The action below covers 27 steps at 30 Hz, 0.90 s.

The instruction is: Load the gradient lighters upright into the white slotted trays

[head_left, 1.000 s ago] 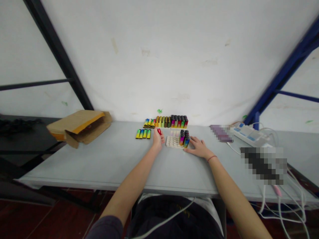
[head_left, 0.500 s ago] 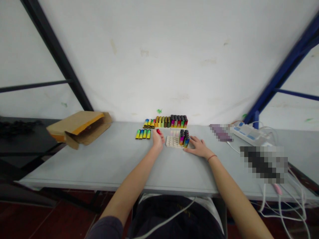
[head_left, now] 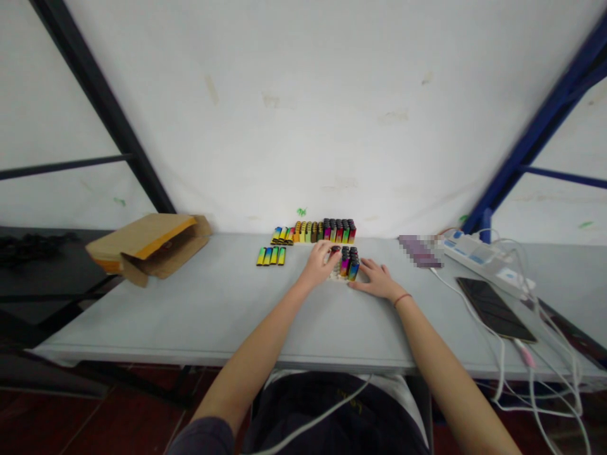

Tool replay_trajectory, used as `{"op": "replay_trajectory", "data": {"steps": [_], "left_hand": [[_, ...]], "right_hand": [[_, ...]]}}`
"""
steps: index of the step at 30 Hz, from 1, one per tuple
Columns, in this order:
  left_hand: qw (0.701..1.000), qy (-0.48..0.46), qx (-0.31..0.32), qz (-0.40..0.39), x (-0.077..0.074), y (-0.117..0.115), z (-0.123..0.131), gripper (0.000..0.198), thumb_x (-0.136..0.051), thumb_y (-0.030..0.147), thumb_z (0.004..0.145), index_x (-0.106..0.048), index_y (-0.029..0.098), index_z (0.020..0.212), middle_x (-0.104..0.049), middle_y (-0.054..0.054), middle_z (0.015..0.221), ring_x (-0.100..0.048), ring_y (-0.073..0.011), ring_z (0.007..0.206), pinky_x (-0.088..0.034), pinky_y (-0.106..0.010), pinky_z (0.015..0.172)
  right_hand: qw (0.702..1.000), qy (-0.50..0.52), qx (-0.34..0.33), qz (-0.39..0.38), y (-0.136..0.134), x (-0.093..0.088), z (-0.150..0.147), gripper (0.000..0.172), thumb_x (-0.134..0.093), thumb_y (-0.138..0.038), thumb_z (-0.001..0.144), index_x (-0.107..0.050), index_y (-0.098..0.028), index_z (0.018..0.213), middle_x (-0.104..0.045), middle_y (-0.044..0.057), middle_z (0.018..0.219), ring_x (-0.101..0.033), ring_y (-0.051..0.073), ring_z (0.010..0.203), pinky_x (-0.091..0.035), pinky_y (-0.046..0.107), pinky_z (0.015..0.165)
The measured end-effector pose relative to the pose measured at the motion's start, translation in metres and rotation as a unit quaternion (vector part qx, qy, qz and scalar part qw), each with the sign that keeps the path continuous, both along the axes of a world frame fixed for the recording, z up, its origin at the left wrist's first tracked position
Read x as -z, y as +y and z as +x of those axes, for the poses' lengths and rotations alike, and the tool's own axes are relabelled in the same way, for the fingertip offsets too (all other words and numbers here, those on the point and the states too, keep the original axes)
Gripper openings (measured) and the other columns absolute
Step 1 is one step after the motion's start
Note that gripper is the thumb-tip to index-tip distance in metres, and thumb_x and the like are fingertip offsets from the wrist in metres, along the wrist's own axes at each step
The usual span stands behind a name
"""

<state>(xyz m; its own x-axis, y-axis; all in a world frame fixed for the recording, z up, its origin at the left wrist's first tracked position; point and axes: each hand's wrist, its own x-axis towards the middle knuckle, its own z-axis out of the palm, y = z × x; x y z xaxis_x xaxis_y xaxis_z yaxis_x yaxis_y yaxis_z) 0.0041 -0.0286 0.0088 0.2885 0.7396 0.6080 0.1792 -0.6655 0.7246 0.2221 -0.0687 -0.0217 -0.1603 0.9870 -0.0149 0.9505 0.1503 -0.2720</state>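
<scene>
My left hand is closed on a red lighter, holding it at the far side of a white tray with holes. Multicoloured lighters with black tops stand upright in the tray's right part. Against that right side rests my right hand, open, its fingers spread on the table. My left hand covers much of the tray's left part. To the left lie several yellow, green and blue lighters in a row.
Behind the tray stand black-topped lighters and yellow ones, with more lying beside them. An opened cardboard box sits at the left. Phones, a power strip and white cables occupy the right.
My left hand has moved right, carrying the red lighter from beside the tray to over it. My right hand has stayed by the tray's right side.
</scene>
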Motion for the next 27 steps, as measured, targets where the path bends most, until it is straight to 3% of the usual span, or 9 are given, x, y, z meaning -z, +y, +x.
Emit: {"op": "replay_trajectory", "data": {"steps": [6,18,22,25,27], "left_hand": [[0.990,0.104,0.093,-0.029,0.005,0.002,-0.002,0.032,-0.063,0.043,0.088,-0.072,0.018,0.106,-0.067,-0.009,0.106,-0.063,-0.0188,0.089,-0.054,-0.029,0.075],[0.989,0.105,0.088,-0.059,0.014,-0.003,0.005,0.031,-0.070,0.037,0.083,-0.072,0.020,0.109,-0.068,-0.007,0.103,-0.064,-0.0180,0.087,-0.054,-0.030,0.079],[0.992,0.072,0.078,-0.061,0.011,-0.005,0.004,0.045,-0.077,0.035,0.075,-0.068,0.024,0.118,-0.069,-0.006,0.108,-0.063,-0.0184,0.085,-0.052,-0.031,0.083],[0.996,0.082,0.005,-0.042,0.003,0.000,-0.005,0.034,-0.070,0.038,0.082,-0.070,0.024,0.114,-0.069,-0.006,0.100,-0.061,-0.0210,0.085,-0.048,-0.034,0.088],[0.983,0.119,-0.134,-0.032,-0.001,0.006,-0.017,0.024,-0.057,0.033,0.091,-0.072,0.022,0.108,-0.069,-0.010,0.102,-0.060,-0.0262,0.097,-0.044,-0.038,0.094]], "right_hand": [[1.000,-0.009,-0.007,0.003,0.000,-0.001,0.000,0.078,-0.054,-0.068,0.087,-0.043,-0.024,0.151,-0.028,0.016,0.164,-0.024,0.037,0.151,-0.018,0.066,0.118],[1.000,-0.011,-0.004,-0.003,0.001,-0.001,0.001,0.078,-0.053,-0.070,0.087,-0.042,-0.026,0.151,-0.028,0.014,0.164,-0.023,0.036,0.152,-0.017,0.065,0.119],[1.000,-0.004,-0.006,-0.003,0.000,-0.001,0.001,0.081,-0.052,-0.071,0.087,-0.041,-0.024,0.152,-0.028,0.015,0.164,-0.022,0.037,0.152,-0.017,0.066,0.118],[1.000,-0.006,0.000,-0.004,0.000,0.000,0.000,0.081,-0.052,-0.071,0.087,-0.041,-0.024,0.152,-0.028,0.016,0.164,-0.022,0.037,0.152,-0.018,0.066,0.118],[1.000,-0.009,0.001,-0.003,0.000,0.000,0.000,0.081,-0.051,-0.071,0.087,-0.042,-0.023,0.152,-0.029,0.017,0.163,-0.022,0.037,0.152,-0.017,0.065,0.119]]}}
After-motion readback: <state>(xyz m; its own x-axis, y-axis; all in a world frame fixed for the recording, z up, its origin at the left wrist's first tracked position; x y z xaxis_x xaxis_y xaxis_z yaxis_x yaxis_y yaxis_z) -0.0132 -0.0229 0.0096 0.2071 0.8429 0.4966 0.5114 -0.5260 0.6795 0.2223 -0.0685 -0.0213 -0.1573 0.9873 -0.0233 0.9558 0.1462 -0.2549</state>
